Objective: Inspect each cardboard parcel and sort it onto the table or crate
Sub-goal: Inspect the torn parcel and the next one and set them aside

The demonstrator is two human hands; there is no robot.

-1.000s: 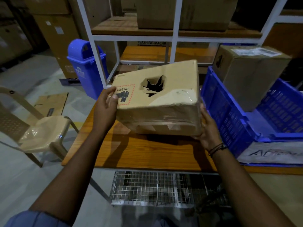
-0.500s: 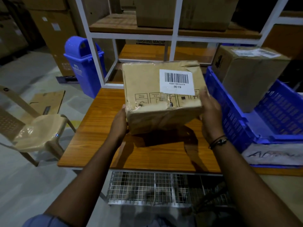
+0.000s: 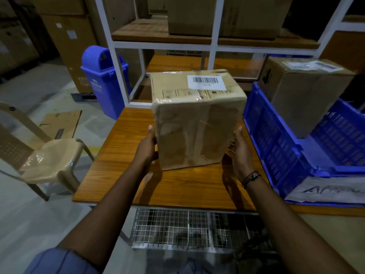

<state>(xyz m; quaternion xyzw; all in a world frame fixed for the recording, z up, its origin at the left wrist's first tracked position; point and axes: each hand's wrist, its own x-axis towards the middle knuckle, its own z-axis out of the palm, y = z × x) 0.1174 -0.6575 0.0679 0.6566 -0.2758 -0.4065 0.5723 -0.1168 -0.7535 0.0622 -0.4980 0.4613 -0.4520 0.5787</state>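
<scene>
A brown cardboard parcel wrapped in clear tape, with a white barcode label on its top face, is held low over the wooden table; whether it touches the table I cannot tell. My left hand holds its lower left side and my right hand its lower right side, thumbs up along the edges and fingers hidden behind or under it. To the right, a blue plastic crate on the table holds a second cardboard parcel.
A white-framed rack with large cartons stands behind the table. A blue bin is at the back left, a beige plastic chair on the left, flattened cardboard on the floor. A wire mesh cage sits below the table's near edge.
The parcel was turned over in my hands: the face with the torn hole went out of sight, the barcode label came up, and the parcel came lower toward the table.
</scene>
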